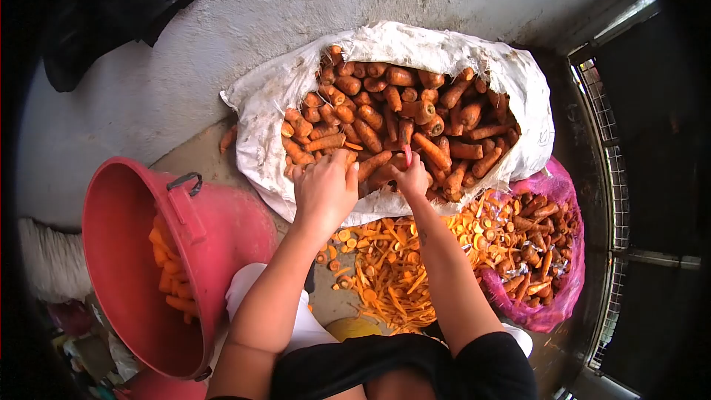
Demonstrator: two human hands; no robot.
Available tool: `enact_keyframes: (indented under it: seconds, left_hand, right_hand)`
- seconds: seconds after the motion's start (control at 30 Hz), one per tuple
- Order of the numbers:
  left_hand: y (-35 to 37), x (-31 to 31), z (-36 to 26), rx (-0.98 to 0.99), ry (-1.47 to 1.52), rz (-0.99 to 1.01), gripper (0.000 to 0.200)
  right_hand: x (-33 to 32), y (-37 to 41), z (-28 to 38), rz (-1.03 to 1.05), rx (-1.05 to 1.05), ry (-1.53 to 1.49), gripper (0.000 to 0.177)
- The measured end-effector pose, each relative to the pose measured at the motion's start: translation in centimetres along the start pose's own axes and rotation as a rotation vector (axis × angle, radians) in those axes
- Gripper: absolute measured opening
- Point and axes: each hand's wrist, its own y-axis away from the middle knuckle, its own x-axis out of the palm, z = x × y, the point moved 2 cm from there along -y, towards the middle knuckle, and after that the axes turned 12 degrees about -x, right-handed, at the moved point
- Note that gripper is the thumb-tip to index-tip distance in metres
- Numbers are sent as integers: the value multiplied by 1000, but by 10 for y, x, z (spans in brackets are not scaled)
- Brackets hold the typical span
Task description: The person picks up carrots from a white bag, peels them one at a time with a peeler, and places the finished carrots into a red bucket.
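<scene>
Many unpeeled carrots (370, 115) fill an open white sack (259, 126). At the sack's near edge, my left hand (326, 187) has its fingers wrapped round a carrot, most of which is hidden. Close to its right, my right hand (412, 176) is closed on a small tool with a pink handle (407, 154), which points up over the carrots. The tool's blade cannot be made out. Below the sack lies a pile of orange peelings and cut carrot ends (392, 274).
A red bucket (237, 226) lies tilted at the left with peeled carrots (172, 274) inside. At the right is a pink mesh bag (570, 252) of carrots. A wall (274, 7) stands behind, with black cloth (118, 15) at the upper left and a metal grille (615, 170) on the right.
</scene>
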Motion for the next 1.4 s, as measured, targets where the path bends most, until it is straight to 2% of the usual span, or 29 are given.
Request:
enact_keyframes:
  seconds: [0.1, 0.13, 0.2, 0.23, 0.27, 0.3, 0.33, 0.37, 0.4, 0.43, 0.5, 0.53, 0.57, 0.63, 0.67, 0.73, 0.77, 0.8, 0.9, 0.97, 1.0, 1.07, 1.17, 1.3, 1.4]
  left_hand:
    - [1, 1, -3, -43, 66, 90, 22]
    - [2, 4, -4, -45, 81, 120, 30]
    - [-3, 38, 6, -194, 503, 400, 41]
    - [-1, 33, -5, -260, 713, 545, 46]
    - [14, 32, -16, -595, 970, 662, 60]
    - [15, 54, -14, -695, 1119, 916, 73]
    - [25, 49, -26, -723, 1296, 1051, 77]
    - [38, 44, -39, -754, 1466, 1186, 80]
    - [42, 57, -52, -494, 1664, 1141, 81]
    - [48, 47, -68, -513, 1800, 986, 66]
    - [52, 59, -70, -608, 1760, 898, 51]
    - [55, 56, -71, -628, 1742, 923, 42]
    - [59, 53, -72, -538, 1625, 979, 39]
    - [71, 48, -78, -412, 1543, 1079, 37]
    - [76, 42, -80, -275, 1462, 1073, 36]
    - [84, 37, -80, -173, 1290, 1041, 33]
    - [86, 40, -78, -136, 1218, 1039, 32]
    - [86, 42, -78, -95, 1166, 1047, 32]
    - [86, 50, -85, 50, 1012, 986, 31]
    - [85, 56, -92, 233, 633, 694, 43]
    - [87, 52, -96, 325, 394, 560, 45]
    - [91, 49, -103, 358, 51, 451, 53]
    - [92, 55, -108, 439, -135, 390, 51]
    - [94, 55, -118, 435, -229, 382, 44]
    - [96, 62, -115, 523, -204, 299, 41]
  right_hand:
    - [-39, 30, 26, -218, -221, -52, 69]
    - [-56, 41, 34, -322, -330, -107, 69]
    - [-87, 59, 45, -501, -504, -295, 64]
    - [-106, 72, 55, -479, -504, -458, 68]
    - [-127, 85, 69, -556, -635, -530, 74]
    - [-146, 100, 81, -628, -764, -602, 79]
    - [-159, 116, 88, -648, -857, -642, 92]
    - [-169, 132, 88, -601, -805, -574, 93]
    - [-184, 152, 97, -500, -702, -752, 90]
    - [-197, 173, 103, -398, -594, -926, 87]
    - [-205, 205, 70, -291, -437, -928, 66]
    - [-209, 221, 54, -237, -359, -924, 57]
    - [-216, 231, 37, -193, -265, -981, 49]
    - [-225, 242, 3, -288, -157, -857, 35]
    - [-227, 249, -10, -355, -70, -797, 30]
    - [-229, 246, -24, -386, 16, -682, 25]
    - [-234, 247, -26, -299, 267, -773, 23]
    - [-239, 243, -13, -260, 274, -860, 22]
    - [-230, 225, -10, -154, -35, -779, 18]
    - [-227, 221, -9, -255, -161, -803, 22]
    - [-228, 222, -12, -215, -132, -908, 29]
    - [-236, 225, 1, -214, -129, -944, 37]
    - [-230, 231, 0, -121, -144, -829, 40]
    - [-215, 235, -5, -98, -165, -765, 39]
    - [-214, 235, -3, -79, -134, -755, 39]
